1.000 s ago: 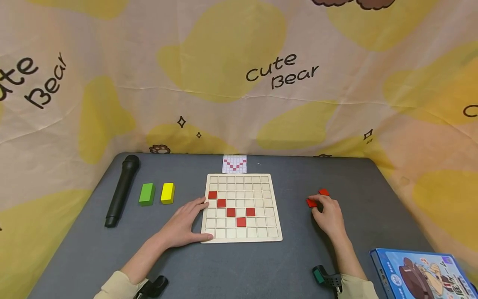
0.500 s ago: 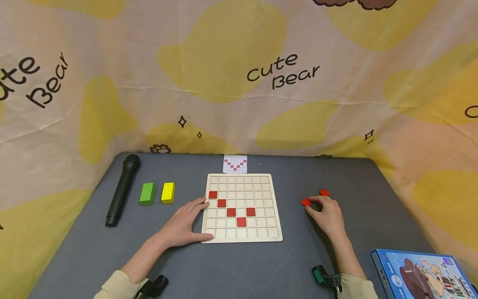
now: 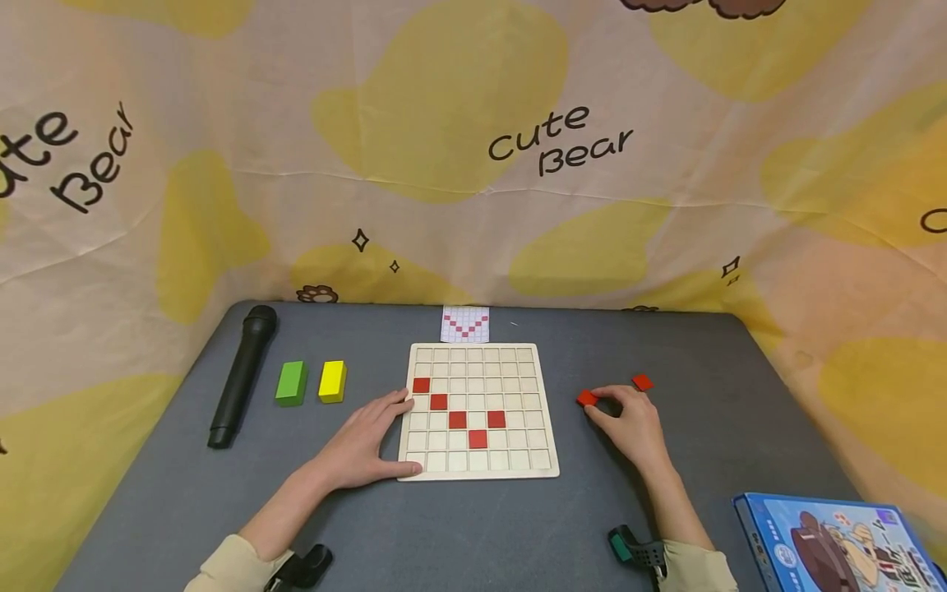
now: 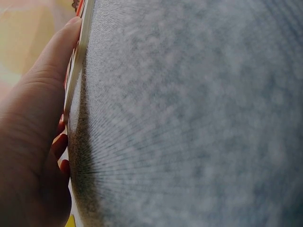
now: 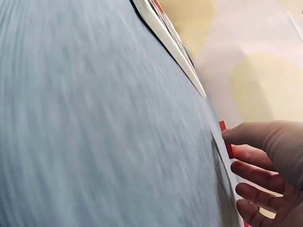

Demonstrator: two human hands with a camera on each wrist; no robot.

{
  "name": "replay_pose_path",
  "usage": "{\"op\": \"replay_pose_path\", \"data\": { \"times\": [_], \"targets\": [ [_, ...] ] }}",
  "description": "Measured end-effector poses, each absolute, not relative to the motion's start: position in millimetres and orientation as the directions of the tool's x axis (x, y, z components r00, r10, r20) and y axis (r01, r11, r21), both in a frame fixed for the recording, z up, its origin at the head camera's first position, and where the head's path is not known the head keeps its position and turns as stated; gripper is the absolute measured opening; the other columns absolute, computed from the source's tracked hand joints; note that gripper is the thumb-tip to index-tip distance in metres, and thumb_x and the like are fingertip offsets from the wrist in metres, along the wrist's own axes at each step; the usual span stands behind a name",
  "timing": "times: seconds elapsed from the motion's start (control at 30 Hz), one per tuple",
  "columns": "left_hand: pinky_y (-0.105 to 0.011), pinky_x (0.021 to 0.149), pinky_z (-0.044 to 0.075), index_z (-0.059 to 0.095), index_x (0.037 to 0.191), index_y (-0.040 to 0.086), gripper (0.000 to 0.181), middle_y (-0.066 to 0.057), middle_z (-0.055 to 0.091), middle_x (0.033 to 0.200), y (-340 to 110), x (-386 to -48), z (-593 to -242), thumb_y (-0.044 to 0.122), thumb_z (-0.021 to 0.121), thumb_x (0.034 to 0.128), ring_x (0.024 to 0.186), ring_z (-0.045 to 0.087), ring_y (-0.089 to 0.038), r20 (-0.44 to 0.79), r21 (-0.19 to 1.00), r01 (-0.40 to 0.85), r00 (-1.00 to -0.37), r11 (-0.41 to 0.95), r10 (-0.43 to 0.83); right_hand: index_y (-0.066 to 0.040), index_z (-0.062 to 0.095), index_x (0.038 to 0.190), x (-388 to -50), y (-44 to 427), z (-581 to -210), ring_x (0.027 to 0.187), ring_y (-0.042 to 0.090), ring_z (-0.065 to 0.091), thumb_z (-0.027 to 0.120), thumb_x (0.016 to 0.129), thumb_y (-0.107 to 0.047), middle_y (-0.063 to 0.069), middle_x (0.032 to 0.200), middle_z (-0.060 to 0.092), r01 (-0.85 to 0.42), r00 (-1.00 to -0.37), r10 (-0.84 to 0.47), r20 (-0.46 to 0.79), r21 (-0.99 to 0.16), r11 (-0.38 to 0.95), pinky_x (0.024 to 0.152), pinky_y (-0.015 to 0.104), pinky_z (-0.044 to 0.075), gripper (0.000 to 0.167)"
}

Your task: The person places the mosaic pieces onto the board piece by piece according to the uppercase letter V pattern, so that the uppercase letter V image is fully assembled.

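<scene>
A cream square grid board [image 3: 518, 460] lies at mid-table, with several red tiles [image 3: 478, 439] set in its cells. My left hand [image 3: 362, 448] rests at the board's left edge, thumb near the front corner and fingertips farther back. In the left wrist view the thumb [image 4: 47, 61] lies along the board's rim. To the board's right, my right hand [image 3: 632, 423] pinches a red square tile [image 3: 587, 398] between thumb and fingers. The right wrist view shows this tile [image 5: 227, 140] tilted and apart from the table. Another red tile [image 3: 643, 382] lies just behind the right hand.
A small card with a red V pattern [image 3: 465, 325] lies behind the board. To the left are a yellow block [image 3: 332, 381], a green block [image 3: 292, 384] and a black microphone [image 3: 242, 378]. A blue box [image 3: 843, 543] sits front right. A printed cloth [image 3: 444, 164] hangs behind.
My right hand has moved left toward the board with the red tile, uncovering the other loose tile. My left hand and the board have stayed in place.
</scene>
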State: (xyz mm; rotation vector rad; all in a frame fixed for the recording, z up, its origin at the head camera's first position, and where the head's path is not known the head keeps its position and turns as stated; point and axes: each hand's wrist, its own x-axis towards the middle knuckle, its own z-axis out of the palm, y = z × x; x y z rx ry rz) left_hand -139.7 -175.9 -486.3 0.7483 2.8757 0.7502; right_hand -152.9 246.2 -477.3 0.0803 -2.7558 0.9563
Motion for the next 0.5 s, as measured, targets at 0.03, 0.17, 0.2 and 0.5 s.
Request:
{"op": "replay_pose_path", "data": {
  "times": [0.03,0.17,0.2,0.5],
  "targets": [
    [-0.057,0.11,0.027,0.042,0.148,0.009,0.101,-0.008,0.031,0.156,-176,-140,-486,0.072,0.068,0.073,0.141,0.03,-0.032,0.046,0.479,0.437,-0.879,0.761,0.475,-0.003,0.073,0.106,-154,242,-477,0.105,0.038,0.056,0.079,0.082,-0.016,0.018,0.109,0.067,-0.135,-0.973,0.013,0.231,-0.608,0.782,0.093,0.056,0.04,0.028],
    [-0.057,0.11,0.027,0.041,0.148,0.009,0.101,-0.007,0.031,0.157,-176,-140,-485,0.072,0.068,0.073,0.141,0.03,-0.032,0.036,0.481,0.428,-0.882,0.765,0.47,-0.005,0.073,0.104,-156,224,-477,0.104,0.035,0.056,0.08,0.081,-0.017,0.014,0.108,0.067,-0.175,-0.971,-0.032,0.238,-0.61,0.773,0.091,0.053,0.043,0.027],
    [-0.057,0.11,0.027,0.041,0.148,0.009,0.101,-0.007,0.031,0.156,-176,-140,-485,0.072,0.068,0.073,0.141,0.03,-0.032,0.035,0.48,0.427,-0.882,0.766,0.469,-0.005,0.073,0.103,-157,220,-477,0.104,0.035,0.056,0.081,0.08,-0.018,0.013,0.108,0.067,-0.185,-0.97,-0.042,0.241,-0.61,0.771,0.091,0.052,0.043,0.027],
    [-0.057,0.11,0.027,0.041,0.148,0.01,0.101,-0.007,0.031,0.156,-176,-140,-485,0.072,0.068,0.0729,0.141,0.03,-0.032,0.029,0.479,0.422,-0.884,0.77,0.466,-0.009,0.074,0.104,-164,184,-475,0.108,0.029,0.055,0.081,0.08,-0.021,0.009,0.111,0.067,-0.225,-0.971,-0.122,0.205,-0.612,0.758,0.094,0.049,0.044,0.028]
  ]
}}
